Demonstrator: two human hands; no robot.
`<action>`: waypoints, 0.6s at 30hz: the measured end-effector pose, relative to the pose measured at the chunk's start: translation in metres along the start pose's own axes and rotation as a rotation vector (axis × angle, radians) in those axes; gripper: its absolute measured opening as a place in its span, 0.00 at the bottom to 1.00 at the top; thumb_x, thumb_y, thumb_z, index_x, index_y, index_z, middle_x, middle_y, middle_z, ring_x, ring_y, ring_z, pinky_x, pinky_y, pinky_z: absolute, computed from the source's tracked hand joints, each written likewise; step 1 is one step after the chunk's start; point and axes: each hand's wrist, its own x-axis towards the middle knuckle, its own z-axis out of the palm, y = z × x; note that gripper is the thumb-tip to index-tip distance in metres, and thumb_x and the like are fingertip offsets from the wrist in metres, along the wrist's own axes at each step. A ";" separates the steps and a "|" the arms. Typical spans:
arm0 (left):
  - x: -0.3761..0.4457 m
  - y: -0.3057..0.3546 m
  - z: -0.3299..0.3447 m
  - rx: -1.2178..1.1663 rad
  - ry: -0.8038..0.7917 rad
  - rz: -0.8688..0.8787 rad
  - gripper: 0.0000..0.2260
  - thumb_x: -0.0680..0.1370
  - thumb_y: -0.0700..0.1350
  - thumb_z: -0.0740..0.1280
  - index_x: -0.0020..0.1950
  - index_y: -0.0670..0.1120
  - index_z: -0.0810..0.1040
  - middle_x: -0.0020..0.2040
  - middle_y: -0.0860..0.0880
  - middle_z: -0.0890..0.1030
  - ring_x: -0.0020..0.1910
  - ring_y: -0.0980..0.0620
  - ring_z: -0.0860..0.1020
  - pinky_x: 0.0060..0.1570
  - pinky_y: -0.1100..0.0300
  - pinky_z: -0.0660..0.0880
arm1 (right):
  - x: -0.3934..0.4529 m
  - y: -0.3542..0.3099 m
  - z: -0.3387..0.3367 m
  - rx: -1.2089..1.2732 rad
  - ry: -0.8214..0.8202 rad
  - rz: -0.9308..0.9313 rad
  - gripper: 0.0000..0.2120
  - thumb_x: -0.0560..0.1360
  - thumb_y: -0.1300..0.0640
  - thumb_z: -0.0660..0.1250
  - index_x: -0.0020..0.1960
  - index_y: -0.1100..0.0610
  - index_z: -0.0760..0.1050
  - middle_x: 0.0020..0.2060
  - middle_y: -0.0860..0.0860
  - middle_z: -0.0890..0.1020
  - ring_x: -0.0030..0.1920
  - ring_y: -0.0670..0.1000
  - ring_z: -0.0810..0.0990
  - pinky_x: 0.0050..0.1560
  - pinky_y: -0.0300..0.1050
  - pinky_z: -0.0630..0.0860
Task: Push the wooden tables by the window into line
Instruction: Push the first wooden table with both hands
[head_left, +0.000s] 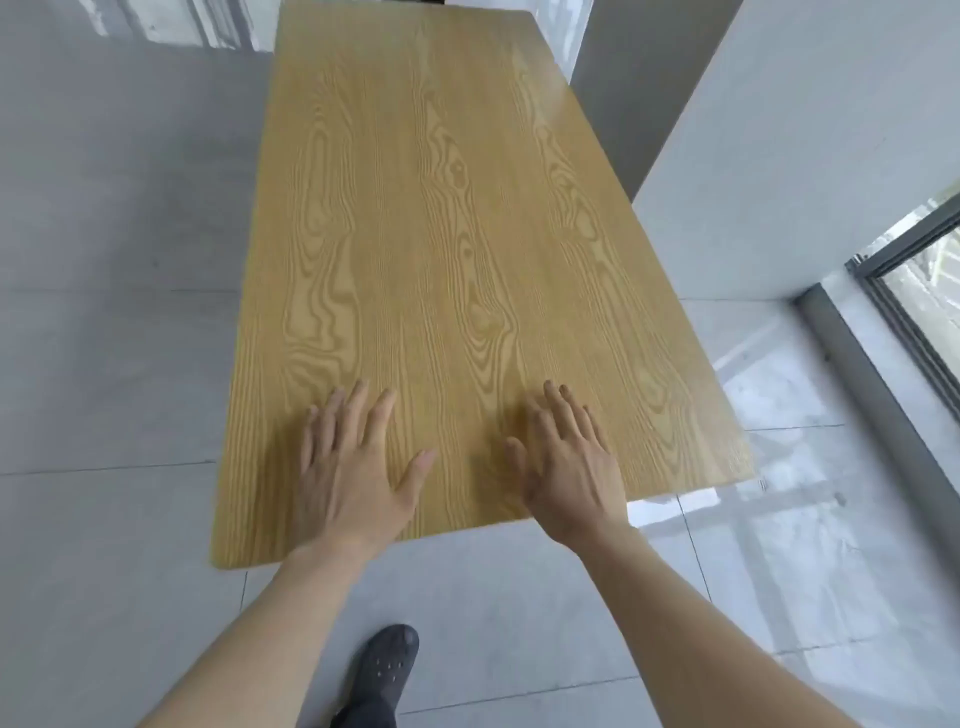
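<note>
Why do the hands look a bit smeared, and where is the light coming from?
In the head view, both the left hand and the right hand show motion blur at the fingers; daylight enters through the window at right, leaving glare on the glossy floor; the wide lens bows the wooden table.

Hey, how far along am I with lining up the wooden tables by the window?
Nothing looks finished yet. In hand: your left hand and right hand lie flat, fingers spread, near the close edge of one wooden table, which sits at an angle to the window frame. Left: squaring it up. No second table is clearly in view, so I cannot judge the line.
</note>
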 end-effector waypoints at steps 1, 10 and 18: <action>-0.002 0.000 0.005 0.007 -0.010 -0.009 0.37 0.79 0.71 0.47 0.82 0.52 0.59 0.83 0.48 0.56 0.82 0.45 0.52 0.80 0.45 0.47 | 0.000 0.001 0.006 -0.006 0.013 0.000 0.29 0.84 0.38 0.48 0.79 0.53 0.63 0.82 0.55 0.59 0.82 0.56 0.53 0.81 0.54 0.51; -0.001 0.001 0.023 0.065 0.060 -0.037 0.35 0.79 0.69 0.51 0.81 0.52 0.60 0.82 0.49 0.59 0.83 0.45 0.52 0.80 0.41 0.49 | 0.004 0.008 0.022 -0.034 0.149 -0.023 0.29 0.83 0.43 0.53 0.80 0.55 0.64 0.80 0.55 0.63 0.82 0.56 0.55 0.81 0.56 0.51; 0.014 0.002 0.018 0.076 0.032 -0.063 0.34 0.79 0.68 0.53 0.81 0.53 0.61 0.82 0.50 0.60 0.83 0.45 0.52 0.79 0.40 0.49 | 0.019 0.006 0.023 -0.073 0.152 -0.030 0.29 0.81 0.44 0.57 0.79 0.56 0.66 0.79 0.56 0.64 0.81 0.58 0.57 0.80 0.58 0.53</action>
